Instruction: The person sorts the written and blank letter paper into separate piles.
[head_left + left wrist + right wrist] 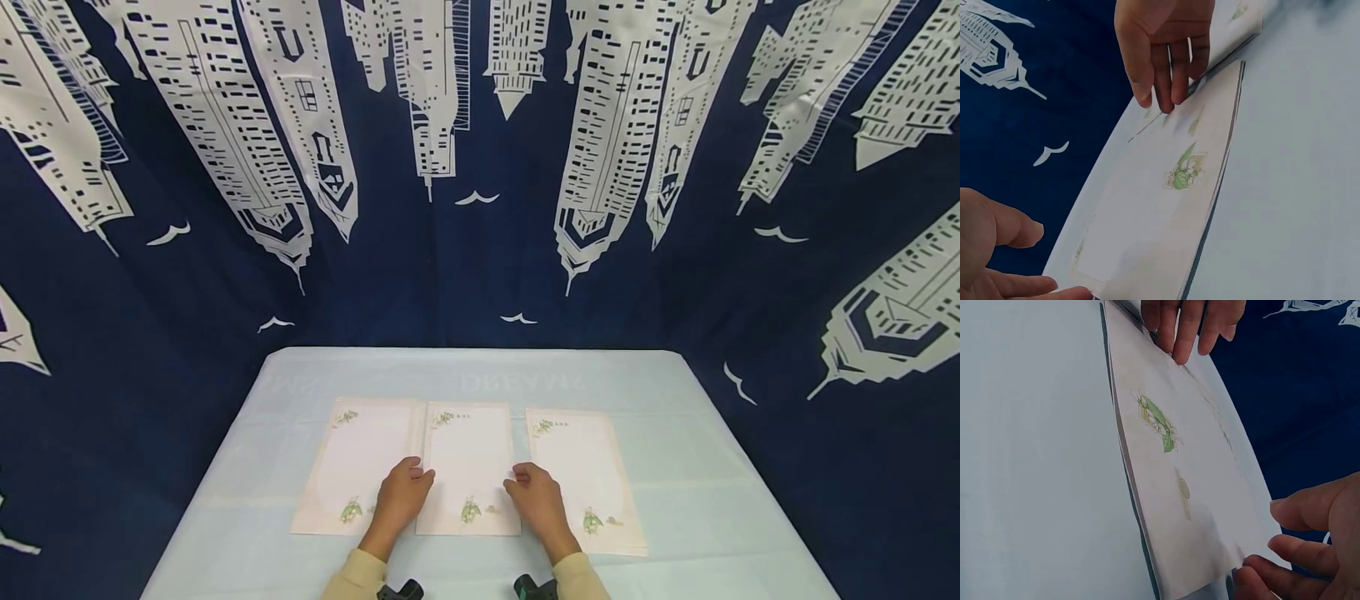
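Note:
Three pale pink stationery sheets with green plant prints lie side by side: a left sheet (367, 450), a middle sheet (468, 458) and a right sheet (577, 467). My left hand (402, 497) is at the middle sheet's left edge, where it meets the left sheet. At the opposite edge is my right hand (538, 500), partly over the right sheet. Both wrist views show the middle sheet (1141, 212) between the hands, with a visible thickness along its near edge. Fingers of both hands are extended, their tips right at its sides.
A pale cloth covers the table (697, 500) under the sheets. Behind it hangs a navy curtain (435, 275) with white skyline and bird prints. Dark wrist-worn devices (401, 591) show at the bottom by the sleeves (358, 577).

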The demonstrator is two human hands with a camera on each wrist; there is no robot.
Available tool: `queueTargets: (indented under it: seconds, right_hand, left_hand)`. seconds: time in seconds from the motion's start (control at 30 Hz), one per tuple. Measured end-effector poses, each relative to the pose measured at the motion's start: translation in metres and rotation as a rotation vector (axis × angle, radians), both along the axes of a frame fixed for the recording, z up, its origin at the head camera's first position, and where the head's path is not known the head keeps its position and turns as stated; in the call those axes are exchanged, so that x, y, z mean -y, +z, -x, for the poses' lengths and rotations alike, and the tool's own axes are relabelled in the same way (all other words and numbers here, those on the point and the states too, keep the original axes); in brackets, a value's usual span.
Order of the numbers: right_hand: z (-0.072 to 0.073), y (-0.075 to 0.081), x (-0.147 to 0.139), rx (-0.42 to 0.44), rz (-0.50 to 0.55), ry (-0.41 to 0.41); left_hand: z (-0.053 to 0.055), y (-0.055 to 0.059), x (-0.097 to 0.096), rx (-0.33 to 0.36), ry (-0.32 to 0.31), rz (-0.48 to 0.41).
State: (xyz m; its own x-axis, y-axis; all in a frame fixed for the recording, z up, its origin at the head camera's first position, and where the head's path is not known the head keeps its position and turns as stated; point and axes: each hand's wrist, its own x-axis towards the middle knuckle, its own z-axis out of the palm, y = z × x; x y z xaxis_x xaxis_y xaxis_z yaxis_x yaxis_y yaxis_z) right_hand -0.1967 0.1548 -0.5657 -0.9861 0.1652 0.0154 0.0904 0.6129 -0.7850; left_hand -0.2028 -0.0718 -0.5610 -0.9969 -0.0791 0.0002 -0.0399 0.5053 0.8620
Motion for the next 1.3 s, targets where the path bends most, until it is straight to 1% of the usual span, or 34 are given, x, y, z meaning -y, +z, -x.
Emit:
queueTargets:
  seconds: [0.1,0.17,0.23,0.33,0.47,0.63,0.8,0.9,1.07,1.13,1.2,1.3]
  right_hand:
    - [-0.001,0.000,0.000,-0.017,0.031,-0.026]
    - [-0.002,-0.002,-0.001,-0.045,0.057,-0.047]
    - [-0.001,-0.005,-0.002,-0.065,0.078,-0.070]
    - [-0.002,-0.010,-0.003,-0.074,0.107,-0.095]
    - [-0.003,-0.015,-0.007,-0.054,0.155,-0.125]
    - [-0.004,-0.006,-0.019,-0.042,0.209,-0.157]
    - [-0.005,0.004,-0.038,-0.044,0.210,-0.205]
    - [-0.007,0.007,-0.054,-0.045,0.191,-0.230]
    - [-0.010,0.011,-0.081,-0.069,0.128,-0.272]
    - [-0.012,0.013,-0.090,-0.083,0.102,-0.291]
    - [-0.013,0.015,-0.097,-0.092,0.080,-0.297]
    - [-0.015,0.018,-0.107,-0.097,0.055,-0.305]
  left_hand:
    - [0.000,-0.004,0.000,-0.034,0.028,-0.010]
    - [0.000,-0.007,0.000,-0.059,0.049,-0.021]
    - [0.001,-0.010,0.000,-0.067,0.072,-0.030]
    - [0.002,-0.014,0.001,-0.073,0.084,-0.054]
    - [0.000,-0.016,0.000,-0.061,0.073,-0.076]
    - [0.001,-0.015,-0.008,-0.039,0.046,-0.129]
    - [0.005,-0.014,-0.029,-0.007,0.011,-0.210]
    - [0.009,-0.013,-0.047,0.007,-0.007,-0.239]
    - [0.019,-0.015,-0.076,-0.010,-0.041,-0.234]
    - [0.021,-0.014,-0.086,-0.030,-0.059,-0.235]
    - [0.022,-0.014,-0.096,-0.038,-0.072,-0.228]
    - [0.020,-0.015,-0.109,-0.062,-0.096,-0.205]
